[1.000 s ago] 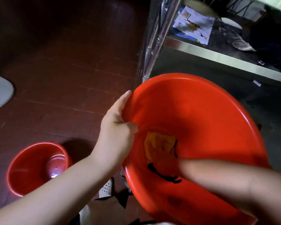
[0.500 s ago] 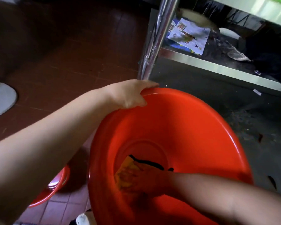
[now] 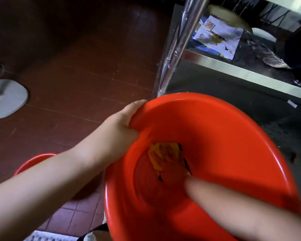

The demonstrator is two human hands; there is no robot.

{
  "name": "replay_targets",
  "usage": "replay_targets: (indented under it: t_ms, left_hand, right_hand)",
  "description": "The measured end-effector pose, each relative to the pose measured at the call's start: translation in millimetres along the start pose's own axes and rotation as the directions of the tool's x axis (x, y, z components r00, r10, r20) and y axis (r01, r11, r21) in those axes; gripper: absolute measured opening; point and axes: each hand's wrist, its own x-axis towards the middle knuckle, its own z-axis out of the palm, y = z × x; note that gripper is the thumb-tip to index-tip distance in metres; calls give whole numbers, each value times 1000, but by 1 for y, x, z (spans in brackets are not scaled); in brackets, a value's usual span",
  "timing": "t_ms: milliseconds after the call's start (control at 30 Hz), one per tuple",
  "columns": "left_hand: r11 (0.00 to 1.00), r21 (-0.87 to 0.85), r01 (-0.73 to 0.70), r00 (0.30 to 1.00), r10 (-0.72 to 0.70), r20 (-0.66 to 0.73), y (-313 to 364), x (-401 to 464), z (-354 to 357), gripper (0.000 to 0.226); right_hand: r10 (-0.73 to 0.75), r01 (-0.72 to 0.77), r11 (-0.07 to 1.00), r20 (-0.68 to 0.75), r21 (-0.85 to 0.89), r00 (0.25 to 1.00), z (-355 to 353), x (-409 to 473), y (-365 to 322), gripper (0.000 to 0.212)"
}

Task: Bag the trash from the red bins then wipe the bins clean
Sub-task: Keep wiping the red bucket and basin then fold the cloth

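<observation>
A large red bin (image 3: 233, 145) is tilted toward me in the lower right of the head view. My left hand (image 3: 122, 124) grips its upper left rim, thumb inside the wall. My right hand (image 3: 170, 167) is deep inside the bin, pressing a yellow cloth with black edging (image 3: 156, 152) against the bottom; the hand is tinted red and blurred. A second, smaller red bin (image 3: 33, 162) sits on the floor at the lower left, mostly hidden behind my left forearm.
A steel table leg (image 3: 179, 44) stands just beyond the bin, with a low steel shelf (image 3: 241, 70) holding printed paper (image 3: 217, 35) and debris. Red-brown floor tiles (image 3: 87, 63) spread to the left. A grey stand base (image 3: 5, 98) sits at the far left.
My left hand slid from the bin's far rim to its upper left rim. The right hand moved the cloth from the lower left of the bottom up toward the far side.
</observation>
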Motion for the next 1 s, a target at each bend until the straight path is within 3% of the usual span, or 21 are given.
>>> replay_targets:
  t_ms: [67,133,233,267,333,433,600,700,733,767,833,867,933,1000]
  left_hand:
    - [998,-66,9,997,-14,-71,-4,-6,3,79]
    - [997,-79,-6,994,-3,-114,-3,-9,8,77]
    - [999,-7,-48,995,47,-83,-1,-7,9,73]
    - [997,39,-64,997,65,-39,1,-4,6,73]
    - [979,181,-98,993,86,74,6,7,-6,80]
    - [927,320,-194,973,140,186,15,29,-16,95]
    - [972,194,-137,961,83,263,20,43,-6,92]
    - [986,131,-100,978,74,194,10,33,-6,93]
    - [989,117,-91,985,72,158,8,28,-6,93]
    - [991,102,-82,989,69,127,5,24,-6,93]
    - [996,62,-61,996,56,69,1,17,-3,91]
    - [998,43,-56,998,54,38,1,14,-1,91]
    - [998,-3,-57,998,57,-6,2,11,3,90]
    - [997,-45,-58,998,57,-19,4,10,4,88]
  right_hand:
    - [49,-52,996,41,67,998,-1,1,-12,100]
    - [27,-23,995,-39,101,999,-1,0,-20,92]
    - [-251,249,967,27,56,968,-11,-18,-34,64]
    - [-376,376,927,0,-22,927,-5,-25,-39,58]
    - [-534,539,825,80,-168,842,6,-36,-48,54]
    - [-566,579,749,142,-322,812,3,-38,-45,57]
    - [-684,651,575,145,-496,715,-10,-21,-7,52]
    - [-488,454,794,22,-404,873,-23,-7,15,45]
    - [-341,337,897,40,-286,939,-26,-6,21,53]
    - [-237,228,953,-22,-202,971,-19,-5,23,92]
    - [38,-50,994,-120,-96,992,-16,-7,14,113]
    - [93,-97,995,-86,-38,992,-14,-12,7,115]
    - [243,-243,966,5,88,970,-12,-20,-7,103]
    - [51,-72,992,200,100,979,4,-30,-19,88]
